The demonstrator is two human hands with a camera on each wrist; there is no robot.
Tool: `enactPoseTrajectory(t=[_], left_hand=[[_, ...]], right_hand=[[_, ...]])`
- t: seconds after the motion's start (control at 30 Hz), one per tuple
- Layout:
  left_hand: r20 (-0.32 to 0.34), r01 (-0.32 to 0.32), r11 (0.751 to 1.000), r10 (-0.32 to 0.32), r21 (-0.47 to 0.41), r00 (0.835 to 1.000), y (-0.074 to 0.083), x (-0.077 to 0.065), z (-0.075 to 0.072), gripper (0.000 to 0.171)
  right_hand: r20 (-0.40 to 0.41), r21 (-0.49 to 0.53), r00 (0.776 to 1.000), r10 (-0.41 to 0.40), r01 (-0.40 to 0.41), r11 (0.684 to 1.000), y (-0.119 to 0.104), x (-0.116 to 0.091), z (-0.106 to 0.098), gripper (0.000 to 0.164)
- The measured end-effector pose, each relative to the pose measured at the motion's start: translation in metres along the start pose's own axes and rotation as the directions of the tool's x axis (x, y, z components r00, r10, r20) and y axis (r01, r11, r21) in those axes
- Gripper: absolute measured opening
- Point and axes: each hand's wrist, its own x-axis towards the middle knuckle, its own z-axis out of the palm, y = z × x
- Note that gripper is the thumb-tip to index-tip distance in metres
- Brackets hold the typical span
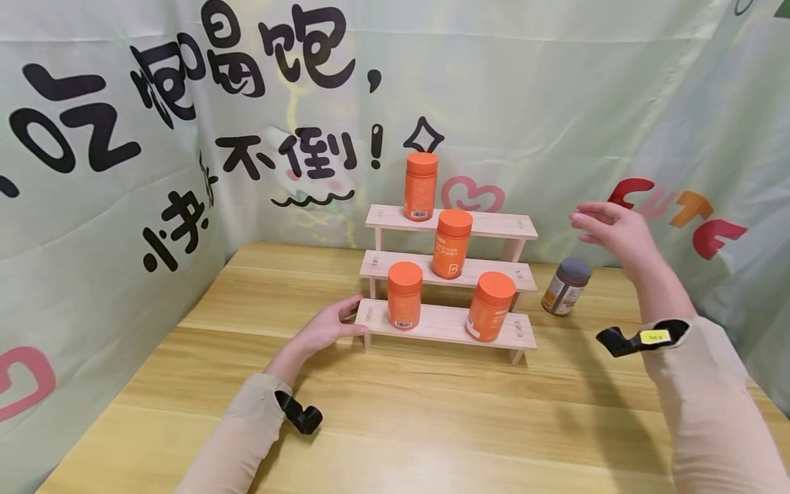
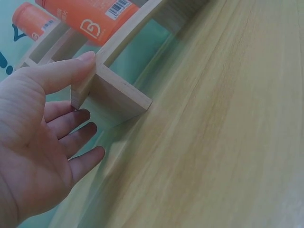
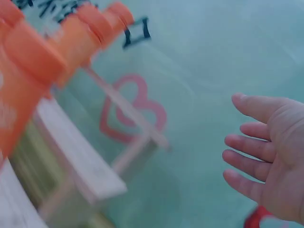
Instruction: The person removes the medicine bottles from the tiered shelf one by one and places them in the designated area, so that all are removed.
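A three-step wooden display stand [image 1: 447, 264] holds several orange bottles. Two of them, the left bottle [image 1: 404, 296] and the right bottle [image 1: 492, 307], stand on the lowest step. Another orange bottle [image 1: 452, 245] is on the middle step, and one more bottle [image 1: 422, 186] is on the top step. My left hand [image 1: 330, 326] grips the left end of the lowest step, its thumb [image 2: 71, 71] against the board's edge and the other fingers behind. Raised in the air right of the stand, my right hand [image 1: 620, 233] holds nothing; its fingers [image 3: 249, 147] are loosely extended.
A brown jar with a dark grey lid [image 1: 566, 287] stands on the wooden table [image 1: 420, 425], right of the stand and below my right hand. A pale printed cloth [image 1: 524, 103] with lettering hangs behind and to the left.
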Motion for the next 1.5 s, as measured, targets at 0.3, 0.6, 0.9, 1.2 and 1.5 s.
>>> enactPoseTrajectory(t=[0.3, 0.6, 0.9, 1.2, 1.5], left_hand=[[-0.004, 0.006, 1.000, -0.006, 0.014, 1.000, -0.001, 0.001, -0.001, 0.081], [-0.004, 0.017, 1.000, -0.017, 0.011, 1.000, -0.002, 0.002, 0.002, 0.080], [0.009, 0.011, 1.000, -0.010, -0.011, 1.000, 0.000, 0.001, 0.003, 0.080], [0.002, 0.009, 1.000, -0.009, 0.003, 1.000, -0.001, 0.000, 0.001, 0.081], [-0.011, 0.022, 1.000, -0.022, -0.005, 1.000, -0.001, 0.000, 0.000, 0.082]], right_hand=[[0.106, 0.036, 0.992, -0.061, 0.057, 0.998, -0.057, 0.024, 0.036, 0.067], [0.134, 0.135, 0.987, -0.091, 0.073, 0.988, -0.097, 0.048, 0.075, 0.066], [0.137, 0.112, 0.989, -0.050, 0.035, 0.993, -0.126, 0.066, 0.108, 0.071], [0.171, 0.137, 0.983, 0.064, -0.088, 0.987, -0.149, 0.076, 0.129, 0.076], [0.191, 0.117, 0.974, 0.124, -0.148, 0.982, -0.151, 0.086, 0.147, 0.079]])
